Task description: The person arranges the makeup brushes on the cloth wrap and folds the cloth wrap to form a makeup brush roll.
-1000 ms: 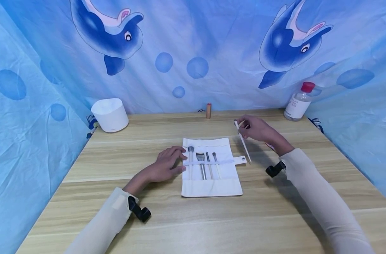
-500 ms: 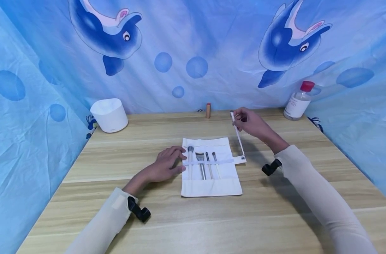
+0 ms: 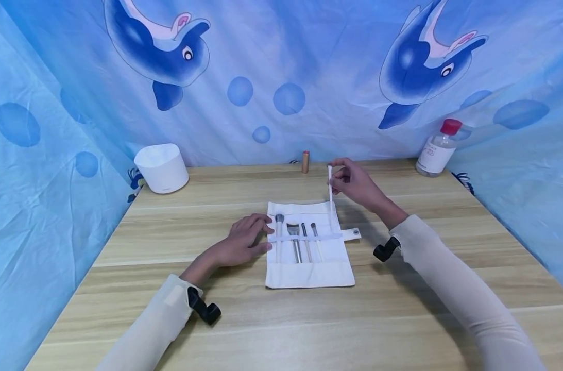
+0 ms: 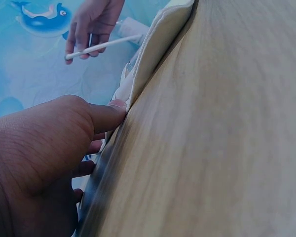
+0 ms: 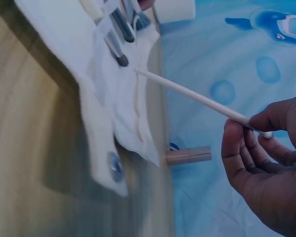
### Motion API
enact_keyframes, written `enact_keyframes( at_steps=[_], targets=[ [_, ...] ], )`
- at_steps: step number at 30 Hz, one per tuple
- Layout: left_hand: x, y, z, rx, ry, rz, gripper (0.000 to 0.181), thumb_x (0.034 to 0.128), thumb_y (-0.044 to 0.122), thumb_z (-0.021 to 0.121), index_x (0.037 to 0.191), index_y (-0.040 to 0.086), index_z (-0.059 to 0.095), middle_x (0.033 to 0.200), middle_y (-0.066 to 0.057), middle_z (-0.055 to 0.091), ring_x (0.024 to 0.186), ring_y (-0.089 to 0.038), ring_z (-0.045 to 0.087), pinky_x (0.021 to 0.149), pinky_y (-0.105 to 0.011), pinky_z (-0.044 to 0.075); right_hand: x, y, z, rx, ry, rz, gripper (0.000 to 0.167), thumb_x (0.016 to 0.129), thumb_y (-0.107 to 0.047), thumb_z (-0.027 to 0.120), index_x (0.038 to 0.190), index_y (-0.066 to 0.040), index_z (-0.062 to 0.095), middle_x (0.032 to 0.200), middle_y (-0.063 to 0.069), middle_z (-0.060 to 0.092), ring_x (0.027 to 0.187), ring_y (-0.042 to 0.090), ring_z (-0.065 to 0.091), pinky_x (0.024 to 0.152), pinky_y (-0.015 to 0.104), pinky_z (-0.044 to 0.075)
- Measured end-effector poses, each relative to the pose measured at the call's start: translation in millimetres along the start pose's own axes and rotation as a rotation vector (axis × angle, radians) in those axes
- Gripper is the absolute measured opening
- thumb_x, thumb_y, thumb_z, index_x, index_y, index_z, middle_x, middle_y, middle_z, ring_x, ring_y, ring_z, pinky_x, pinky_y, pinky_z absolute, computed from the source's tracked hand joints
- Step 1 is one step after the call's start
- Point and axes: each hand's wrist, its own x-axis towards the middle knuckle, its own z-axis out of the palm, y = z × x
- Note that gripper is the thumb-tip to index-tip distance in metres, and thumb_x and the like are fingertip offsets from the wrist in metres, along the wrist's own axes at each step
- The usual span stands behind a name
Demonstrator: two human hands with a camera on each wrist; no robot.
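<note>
Toward the wooden table's (image 3: pixel 309 330) far edge, the right hand (image 3: pixel 354 185) pinches a white stick (image 5: pixel 202 101). Head view alone shows the left hand (image 3: pixel 244 240) whole, spread.

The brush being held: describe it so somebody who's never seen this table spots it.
On the wooden table, find the white brush roll, and the right hand near its far right corner. It pinches a slim white brush near one end. Only this brush is held; four other brushes lie in the roll.
</note>
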Motion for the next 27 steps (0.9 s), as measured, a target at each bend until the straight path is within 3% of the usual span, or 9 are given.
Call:
enact_keyframes(
  at_steps=[6, 15, 27],
  targets=[
    [-0.3, 3.6, -2.7, 0.000, -0.001, -0.002, 0.031, 0.1010, 0.032, 0.061, 0.124, 0.011, 0.056, 0.151, -0.009, 0.038, 0.143, -0.031, 0.029, 0.109, -0.061, 0.017, 1.0, 6.3, 8.1, 0.034, -0.008, 0.013, 0.046, 0.101, -0.007, 0.059, 0.144, -0.004, 0.043, 0.109, 0.025, 0.064, 0.088, 0.037, 0.067, 0.086, 0.052, 0.054],
    [0.0, 3.9, -1.5, 0.010, -0.003, -0.005, 0.033, 0.1015, 0.035, 0.059, 0.125, 0.013, 0.055, 0.151, -0.008, 0.037, 0.142, -0.030, 0.028, 0.109, -0.061, 0.016, -2.6, 14.1, 16.9, 0.050, -0.078, 0.099, 0.046, 0.099, -0.003, 0.060, 0.141, 0.003, 0.041, 0.111, 0.028, 0.060, 0.091, 0.042, 0.065, 0.084, 0.054, 0.054],
    [0.3, 2.4, -2.1, 0.021, -0.022, -0.031, 0.033, 0.1015, 0.036, 0.060, 0.125, 0.014, 0.055, 0.152, -0.006, 0.037, 0.144, -0.028, 0.027, 0.111, -0.059, 0.016, -9.4, 21.3, 20.1, 0.031, -0.171, 0.149, 0.046, 0.098, -0.002, 0.061, 0.139, 0.002, 0.042, 0.107, 0.027, 0.059, 0.084, 0.037, 0.067, 0.078, 0.046, 0.057]
  ],
)
